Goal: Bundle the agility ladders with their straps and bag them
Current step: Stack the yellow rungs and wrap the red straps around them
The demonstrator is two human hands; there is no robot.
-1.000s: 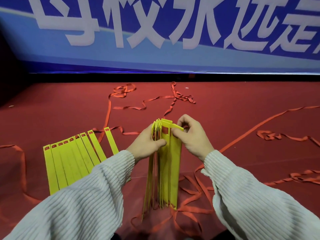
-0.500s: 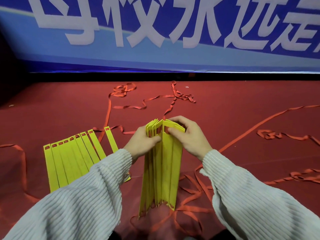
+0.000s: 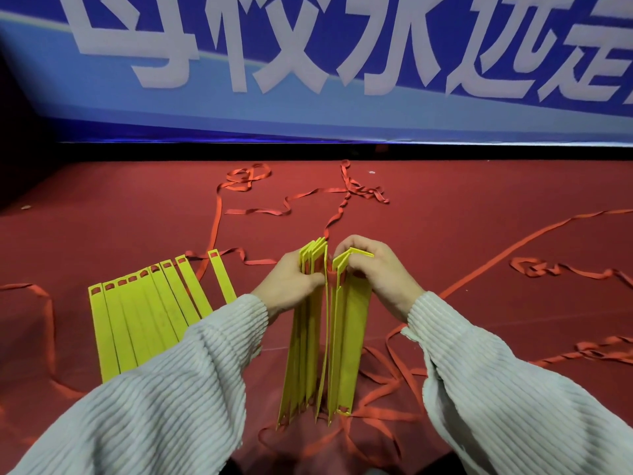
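A stack of yellow ladder rungs (image 3: 346,344) stands on edge in front of me, threaded on red strap. My left hand (image 3: 291,286) grips the left group of rungs near their top ends. My right hand (image 3: 376,272) pinches the top of the right group, with a narrow gap between the two groups where red strap shows. A second set of yellow rungs (image 3: 137,317) lies fanned flat on the red floor to the left, partly hidden by my left sleeve. Loose red straps (image 3: 346,200) trail across the floor.
Red carpet floor (image 3: 479,186) runs to a black edge under a blue banner (image 3: 308,63) with white characters. More red strap coils lie at the right (image 3: 548,270) and under the held stack (image 3: 387,382).
The held stack has split into a left and right group with a gap at the top. My right hand has shifted slightly right with its rungs.
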